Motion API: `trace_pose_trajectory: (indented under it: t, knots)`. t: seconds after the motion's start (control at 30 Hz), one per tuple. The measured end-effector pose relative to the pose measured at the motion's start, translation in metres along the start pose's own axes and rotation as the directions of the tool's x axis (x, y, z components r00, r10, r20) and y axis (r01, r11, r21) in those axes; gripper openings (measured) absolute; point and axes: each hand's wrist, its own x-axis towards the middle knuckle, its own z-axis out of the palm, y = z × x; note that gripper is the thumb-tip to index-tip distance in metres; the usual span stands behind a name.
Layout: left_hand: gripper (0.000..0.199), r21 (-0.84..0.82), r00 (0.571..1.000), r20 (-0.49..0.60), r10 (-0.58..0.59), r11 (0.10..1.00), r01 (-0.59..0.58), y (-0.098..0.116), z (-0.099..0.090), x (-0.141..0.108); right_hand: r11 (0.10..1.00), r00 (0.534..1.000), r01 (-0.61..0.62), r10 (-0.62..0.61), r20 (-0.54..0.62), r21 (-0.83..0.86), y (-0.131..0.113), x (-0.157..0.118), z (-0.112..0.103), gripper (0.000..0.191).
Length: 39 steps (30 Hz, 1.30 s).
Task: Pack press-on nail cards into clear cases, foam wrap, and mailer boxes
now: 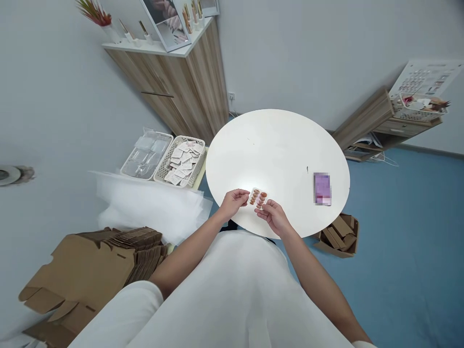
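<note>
Over the near edge of the white oval table (275,154) is a small card of press-on nails (258,198), or what looks like one at this size: glossy brown ovals in two columns on a pale backing. It should be very light, with a thin, fairly stiff backing and smooth, slick pieces that may pop loose under pressure. The safest hold is by the rim or corners, off the ovals. The right hand (276,217) does roughly that, thumb and fingers clamped on the card's lower right corner. The left hand (232,203) has its thumb and forefinger close together at the left edge; I cannot tell whether they pinch it or merely touch. Farther right on the table lies a pixelated purple item (322,188), well apart from both hands. Left of the table stands a white basket (197,175) of small printed packets (184,162).
</note>
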Motion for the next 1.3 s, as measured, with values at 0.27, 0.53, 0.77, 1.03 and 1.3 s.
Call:
trace_pose_trajectory:
  t: [0.27, 0.53, 0.77, 1.03, 1.3]
  knots:
    - [0.026, 0.077, 0.995, 0.097, 0.026, 0.996, -0.034, 0.009, -0.039, 0.013, 0.968, 0.999, -0.011, 0.019, 0.028, -0.249, -0.010, 0.021, 0.020, 0.023]
    - [0.023, -0.015, 0.985, 0.167, -0.051, 0.998, 0.055, 0.001, -0.071, 0.029, 0.924, 0.961, 0.183, -0.240, -0.139, -0.335, -0.014, 0.051, 0.047, 0.026]
    - [0.025, -0.133, 0.993, 0.036, -0.112, 0.984, 0.115, -0.018, -0.086, 0.042, 0.923, 0.927, 0.150, -0.256, -0.273, -0.355, 0.008, 0.039, 0.061, 0.058]
    - [0.022, -0.107, 0.995, -0.011, -0.098, 0.990, 0.096, -0.020, -0.090, 0.041, 0.669, 0.931, 0.166, -0.349, -0.110, -0.724, 0.024, 0.052, 0.067, 0.078]
    - [0.035, 0.092, 0.997, -0.058, 0.049, 0.995, -0.044, -0.029, -0.097, 0.039, 0.608, 0.932, 0.172, -0.355, -0.072, -0.775, 0.023, 0.068, 0.068, 0.065]
